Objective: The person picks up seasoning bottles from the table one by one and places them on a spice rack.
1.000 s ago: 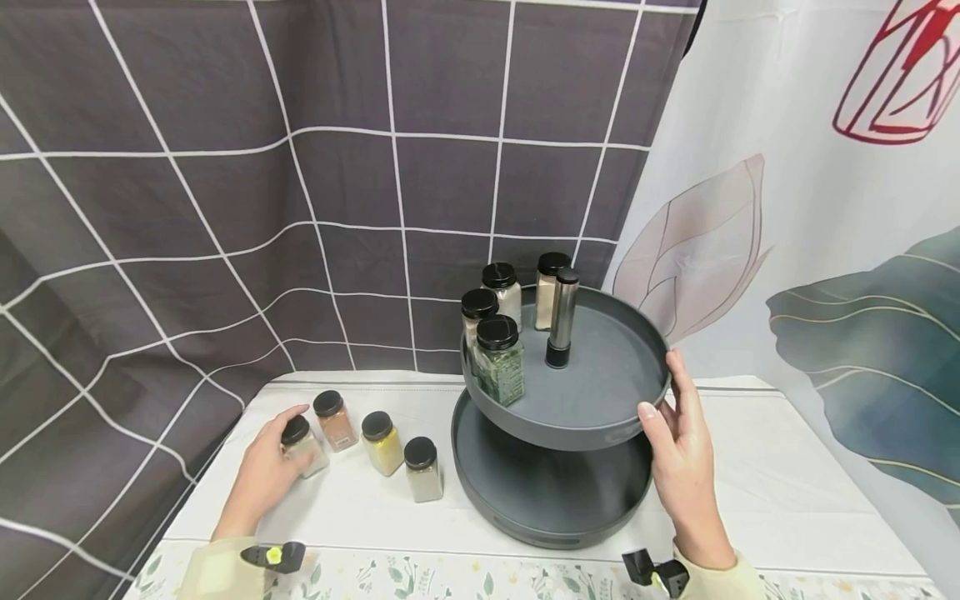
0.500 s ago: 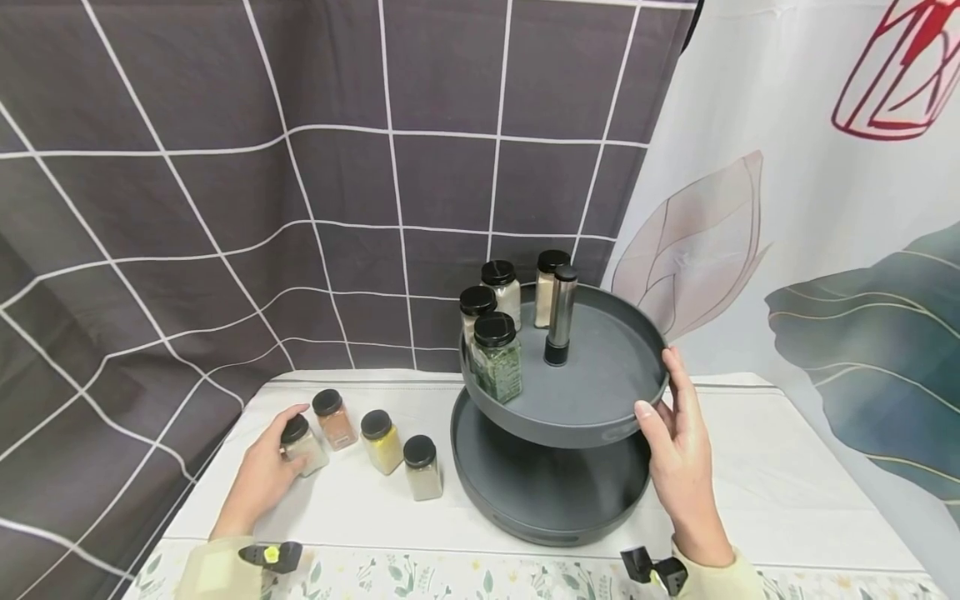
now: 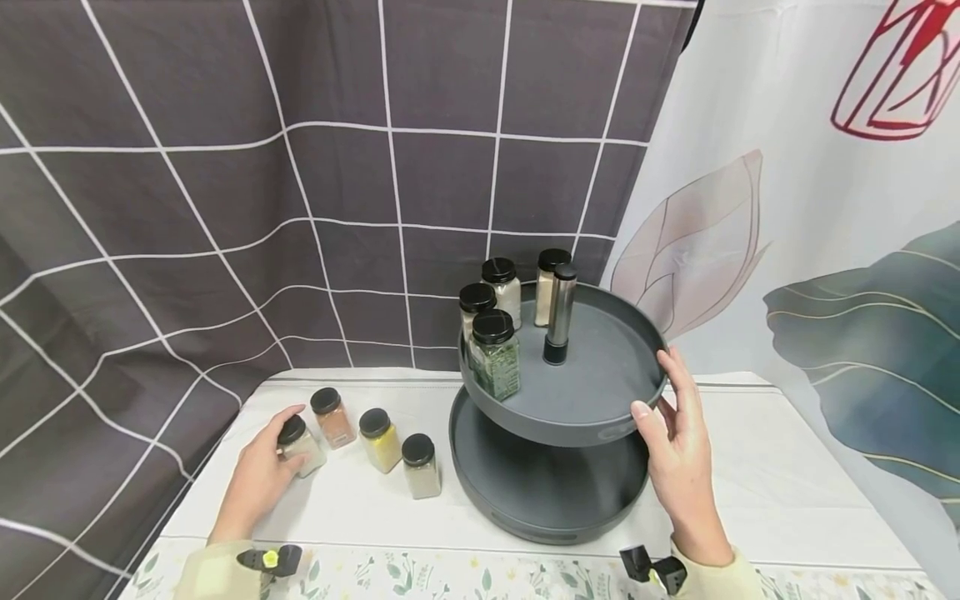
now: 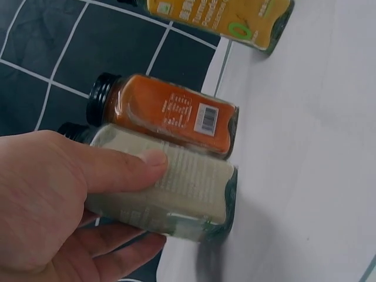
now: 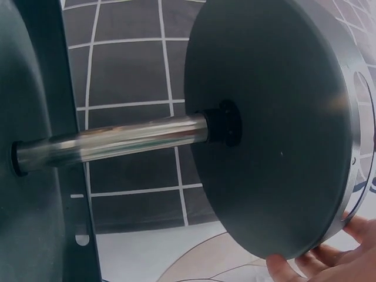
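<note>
Jar [image 4: 197,189] in left hand [image 3: 258,479], tray [image 3: 607,358] in right [image 3: 681,458]

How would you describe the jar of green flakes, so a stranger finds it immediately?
On the white table, look for the two-level grey stand. On its upper tray, the green jar stands left of the metal post, nearest the camera. Its contents are green; the other jars there look whitish or beige.
</note>
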Action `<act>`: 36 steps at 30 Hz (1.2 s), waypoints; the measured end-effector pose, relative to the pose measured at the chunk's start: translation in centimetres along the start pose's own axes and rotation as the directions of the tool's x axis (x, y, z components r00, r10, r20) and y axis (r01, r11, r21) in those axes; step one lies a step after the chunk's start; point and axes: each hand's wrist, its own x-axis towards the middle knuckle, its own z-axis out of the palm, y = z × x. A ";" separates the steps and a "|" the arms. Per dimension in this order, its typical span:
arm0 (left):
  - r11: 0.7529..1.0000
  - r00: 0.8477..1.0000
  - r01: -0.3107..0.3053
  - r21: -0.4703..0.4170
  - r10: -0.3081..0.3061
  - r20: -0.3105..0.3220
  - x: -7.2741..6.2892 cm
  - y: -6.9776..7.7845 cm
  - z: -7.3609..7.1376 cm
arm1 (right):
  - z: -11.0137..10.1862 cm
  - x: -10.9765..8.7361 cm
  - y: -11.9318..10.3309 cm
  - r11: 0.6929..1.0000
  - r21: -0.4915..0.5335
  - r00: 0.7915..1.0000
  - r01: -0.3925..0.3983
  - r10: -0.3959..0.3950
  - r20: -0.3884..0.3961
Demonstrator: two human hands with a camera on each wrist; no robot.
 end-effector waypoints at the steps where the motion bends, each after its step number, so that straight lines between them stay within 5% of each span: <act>1: 1.000 1.000 0.006 0.001 -0.006 -0.005 -0.1 0.1 0.0 | 0.0 0.0 0.0 1.000 -0.006 1.000 0.004 -0.004 -0.001; 17: 0.999 0.981 -0.042 -0.002 0.041 -0.187 -1.1 3.8 -2.4 | 0.0 0.1 0.0 0.999 -0.029 1.000 -0.019 0.019 -0.003; 29: 0.979 0.921 -0.204 0.014 0.196 -0.337 -1.4 8.1 -4.3 | 0.0 0.1 0.0 0.999 -0.029 0.999 0.039 -0.039 -0.001; 36: 0.969 0.916 -0.234 -0.075 0.194 -0.351 -1.8 10.5 -5.1 | 0.0 0.0 -0.3 0.998 -0.054 1.000 0.006 -0.005 0.008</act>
